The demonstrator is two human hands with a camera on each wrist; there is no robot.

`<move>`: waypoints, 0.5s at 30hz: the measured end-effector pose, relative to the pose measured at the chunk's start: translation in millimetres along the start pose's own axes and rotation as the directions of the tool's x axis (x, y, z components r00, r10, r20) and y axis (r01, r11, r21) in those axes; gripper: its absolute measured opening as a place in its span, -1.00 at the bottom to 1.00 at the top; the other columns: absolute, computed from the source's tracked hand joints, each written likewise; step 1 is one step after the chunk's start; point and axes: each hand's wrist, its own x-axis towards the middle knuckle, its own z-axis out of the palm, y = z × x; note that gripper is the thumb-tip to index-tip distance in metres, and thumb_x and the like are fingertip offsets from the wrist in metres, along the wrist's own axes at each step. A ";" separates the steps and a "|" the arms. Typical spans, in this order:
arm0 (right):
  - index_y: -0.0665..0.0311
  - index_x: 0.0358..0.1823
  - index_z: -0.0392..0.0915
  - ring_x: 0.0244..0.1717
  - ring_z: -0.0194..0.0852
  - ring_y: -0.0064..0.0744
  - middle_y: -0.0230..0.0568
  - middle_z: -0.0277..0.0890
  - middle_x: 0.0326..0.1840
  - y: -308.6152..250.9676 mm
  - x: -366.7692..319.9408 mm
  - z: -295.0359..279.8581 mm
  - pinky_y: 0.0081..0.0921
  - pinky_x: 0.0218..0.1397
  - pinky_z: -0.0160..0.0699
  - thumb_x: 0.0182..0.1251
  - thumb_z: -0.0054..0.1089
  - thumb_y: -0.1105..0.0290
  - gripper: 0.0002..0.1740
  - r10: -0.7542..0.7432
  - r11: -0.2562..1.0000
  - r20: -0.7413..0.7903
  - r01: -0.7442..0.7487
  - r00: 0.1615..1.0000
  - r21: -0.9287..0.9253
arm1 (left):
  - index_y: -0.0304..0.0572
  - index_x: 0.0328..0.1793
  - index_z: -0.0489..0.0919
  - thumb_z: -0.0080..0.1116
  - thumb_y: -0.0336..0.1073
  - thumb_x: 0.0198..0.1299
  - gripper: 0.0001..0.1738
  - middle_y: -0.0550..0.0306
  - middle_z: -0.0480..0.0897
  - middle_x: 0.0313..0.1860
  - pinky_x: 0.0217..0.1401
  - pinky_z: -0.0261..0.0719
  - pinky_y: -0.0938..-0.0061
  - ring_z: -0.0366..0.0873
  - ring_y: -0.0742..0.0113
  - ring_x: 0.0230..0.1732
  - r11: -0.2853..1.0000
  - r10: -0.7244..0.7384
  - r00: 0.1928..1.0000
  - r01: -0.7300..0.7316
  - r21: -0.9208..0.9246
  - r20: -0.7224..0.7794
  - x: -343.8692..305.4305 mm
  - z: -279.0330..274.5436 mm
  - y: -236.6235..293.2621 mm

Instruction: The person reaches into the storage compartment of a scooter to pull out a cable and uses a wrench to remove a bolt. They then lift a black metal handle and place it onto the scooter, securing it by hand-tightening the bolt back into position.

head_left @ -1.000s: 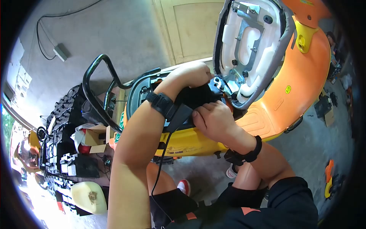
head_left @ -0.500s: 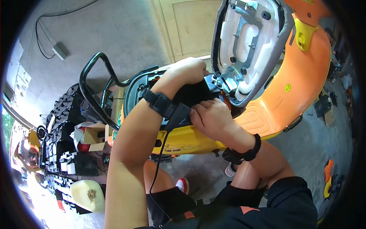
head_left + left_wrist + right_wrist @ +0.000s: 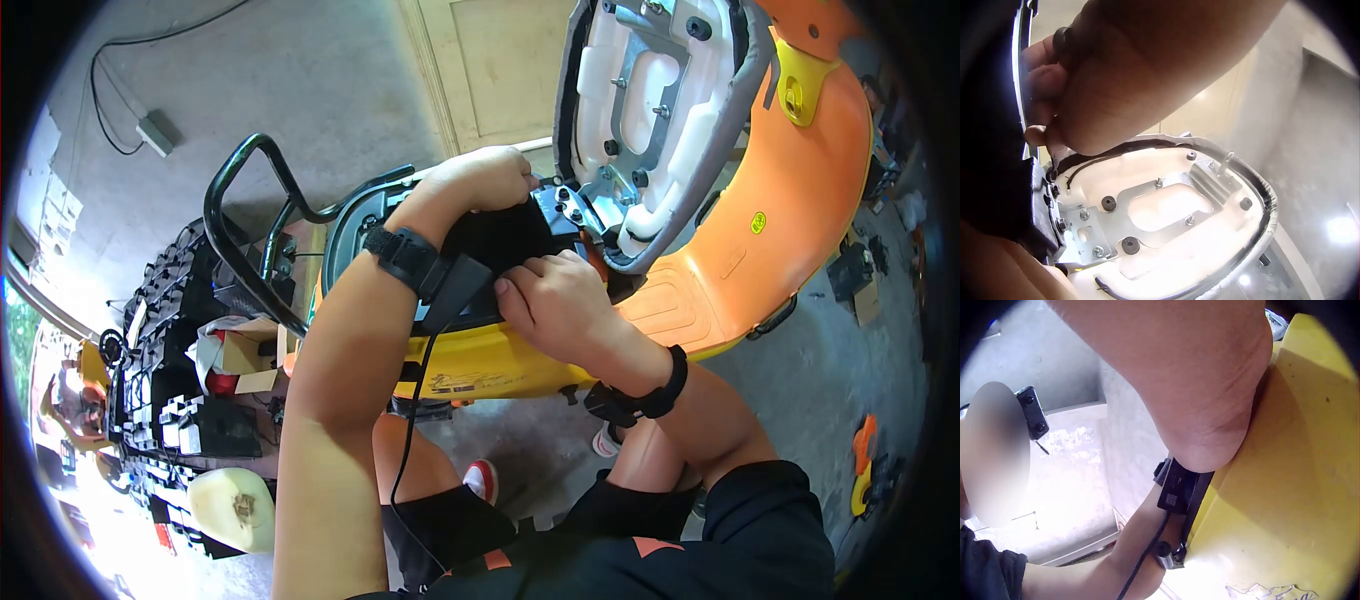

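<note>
A black piece [image 3: 490, 238] lies between the two hands, in the opening of the yellow and orange scooter body [image 3: 500, 365]. My left hand [image 3: 478, 180] reaches across it and grips its far edge with curled fingers; the left wrist view shows the hand [image 3: 1122, 75] beside a dark edge. At the near side my right hand [image 3: 558, 305] pinches the piece's edge, thumb towards the left wrist's camera. In the right wrist view the right hand [image 3: 1210, 412] rests against the yellow panel [image 3: 1297, 456], its fingers hidden. What lies below the black piece is hidden.
The raised seat [image 3: 655, 130] stands just right of the hands, its hinge bracket [image 3: 575, 205] close to them. A black tubular rail [image 3: 225, 190] rises at the left. Black batteries and an open carton [image 3: 245, 360] sit lower left. A cable [image 3: 405, 460] hangs from the left wrist.
The left hand has shifted slightly left and up, and the right hand slightly left. More of the black piece and the bracket beside it shows. Both hands keep their grip.
</note>
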 end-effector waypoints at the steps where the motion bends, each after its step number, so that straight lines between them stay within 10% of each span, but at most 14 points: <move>1: 0.22 -0.47 0.63 -0.44 0.64 -0.10 -0.14 0.62 -0.52 0.5 -0.4 0.2 -0.17 -0.25 0.50 0.42 0.16 0.23 -0.69 -0.006 1.000 0.006 0.006 1.000 -0.003 | -0.20 -0.20 0.73 0.09 -0.05 0.46 -0.61 0.00 0.67 -0.47 -0.49 0.55 0.29 0.59 0.20 -0.57 1.000 0.002 1.000 -0.002 0.001 0.004 -1.6 -2.2 3.4; 15: 0.24 -0.37 0.67 -0.38 0.63 -0.09 -0.16 0.61 -0.45 -0.8 -0.6 -4.1 -0.17 -0.21 0.50 0.41 0.17 0.32 -0.78 0.023 1.000 0.074 -0.023 0.997 -0.005 | -0.27 -0.11 0.64 -0.01 -0.08 0.54 -0.61 0.09 0.60 -0.56 -0.58 0.46 0.35 0.47 0.30 -0.68 0.994 -0.095 0.978 0.105 -0.043 0.184 -1.1 2.3 8.5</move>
